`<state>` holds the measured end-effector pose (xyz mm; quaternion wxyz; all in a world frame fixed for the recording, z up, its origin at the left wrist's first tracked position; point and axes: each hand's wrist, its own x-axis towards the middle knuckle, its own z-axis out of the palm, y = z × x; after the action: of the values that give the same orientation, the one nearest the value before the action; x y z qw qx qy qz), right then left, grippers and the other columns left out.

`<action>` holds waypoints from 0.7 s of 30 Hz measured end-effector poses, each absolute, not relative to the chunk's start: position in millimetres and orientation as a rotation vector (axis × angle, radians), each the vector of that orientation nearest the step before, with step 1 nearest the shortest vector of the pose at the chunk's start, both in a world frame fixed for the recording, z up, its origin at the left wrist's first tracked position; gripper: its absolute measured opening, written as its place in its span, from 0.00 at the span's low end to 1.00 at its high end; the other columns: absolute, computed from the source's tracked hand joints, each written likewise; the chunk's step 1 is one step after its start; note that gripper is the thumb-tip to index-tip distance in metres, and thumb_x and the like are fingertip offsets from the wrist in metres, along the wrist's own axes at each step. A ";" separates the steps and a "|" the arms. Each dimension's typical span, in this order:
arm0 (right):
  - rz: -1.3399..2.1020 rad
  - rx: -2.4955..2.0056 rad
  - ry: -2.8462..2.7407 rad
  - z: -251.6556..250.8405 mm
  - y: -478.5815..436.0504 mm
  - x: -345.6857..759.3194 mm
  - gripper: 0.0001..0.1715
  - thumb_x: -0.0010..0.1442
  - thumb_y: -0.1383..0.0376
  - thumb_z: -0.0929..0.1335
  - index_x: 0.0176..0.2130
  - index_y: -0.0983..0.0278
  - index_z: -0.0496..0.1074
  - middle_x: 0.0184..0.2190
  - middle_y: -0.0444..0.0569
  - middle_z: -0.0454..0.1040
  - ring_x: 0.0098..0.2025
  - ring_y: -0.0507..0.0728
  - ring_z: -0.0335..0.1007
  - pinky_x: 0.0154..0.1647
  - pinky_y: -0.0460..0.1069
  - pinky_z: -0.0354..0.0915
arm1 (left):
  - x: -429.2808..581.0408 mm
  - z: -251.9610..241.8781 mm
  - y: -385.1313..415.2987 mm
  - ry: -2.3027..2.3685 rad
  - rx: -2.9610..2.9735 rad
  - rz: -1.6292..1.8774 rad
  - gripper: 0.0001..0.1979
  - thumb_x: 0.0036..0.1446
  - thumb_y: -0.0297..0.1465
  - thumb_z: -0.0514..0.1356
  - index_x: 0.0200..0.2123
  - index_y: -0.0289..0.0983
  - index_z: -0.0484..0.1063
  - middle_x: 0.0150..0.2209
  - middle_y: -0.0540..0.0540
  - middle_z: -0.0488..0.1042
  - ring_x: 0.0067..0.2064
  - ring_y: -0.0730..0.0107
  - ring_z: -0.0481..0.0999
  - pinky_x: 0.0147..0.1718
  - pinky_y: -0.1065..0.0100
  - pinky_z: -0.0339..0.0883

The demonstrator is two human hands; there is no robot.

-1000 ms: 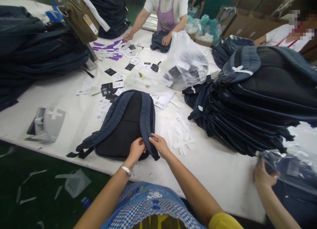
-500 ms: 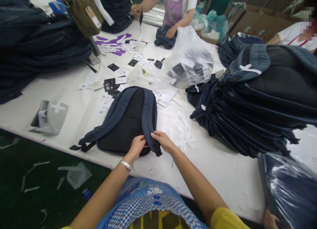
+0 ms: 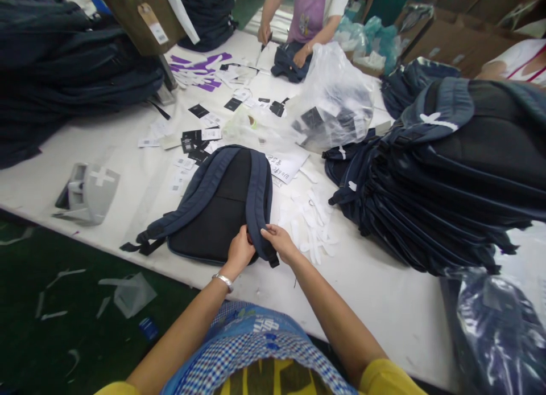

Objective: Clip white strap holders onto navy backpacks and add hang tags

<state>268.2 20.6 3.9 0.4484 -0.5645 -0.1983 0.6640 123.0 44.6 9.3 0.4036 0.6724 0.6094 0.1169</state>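
A navy backpack (image 3: 217,213) lies on the white table, its black back panel and both shoulder straps facing up. My left hand (image 3: 241,248) is closed on the inner edge of the right-hand shoulder strap (image 3: 257,198), near its lower end. From the other side, my right hand (image 3: 278,239) pinches the outer edge of that same strap. Part of my left fingers is hidden under the strap. Just right of the backpack, white strips (image 3: 314,227) are scattered on the table. A handwritten paper (image 3: 288,163) lies by its top.
Navy backpacks are stacked at the right (image 3: 426,179), above a plastic-wrapped bundle (image 3: 503,326). Dark bags (image 3: 63,82) are heaped at the left, near a grey tape dispenser (image 3: 87,193). Hang tags (image 3: 196,142) and a clear bag (image 3: 335,105) lie beyond. A co-worker (image 3: 309,19) stands across the table.
My left hand has shifted slightly right and up along the strap. My right hand keeps its pinch. Across the table, the co-worker's raised hand has come down nearer the dark cloth item.
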 end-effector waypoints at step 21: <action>1.218 -1.655 -0.947 -24.6 3.5 266.3 0.27 0.57 0.53 0.69 0.53 0.62 0.70 0.48 0.53 0.75 0.51 0.60 0.72 0.56 0.57 0.66 | 129.2 -1.4 30.6 1.311 0.845 0.745 0.24 0.63 0.44 0.52 0.55 0.36 0.70 0.54 0.40 0.73 0.49 0.65 0.76 0.43 0.70 0.71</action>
<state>266.3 3.5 -24.6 0.4257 -0.6618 -0.3788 0.4871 129.2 30.6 -1.4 0.6491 0.3719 0.5771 0.3277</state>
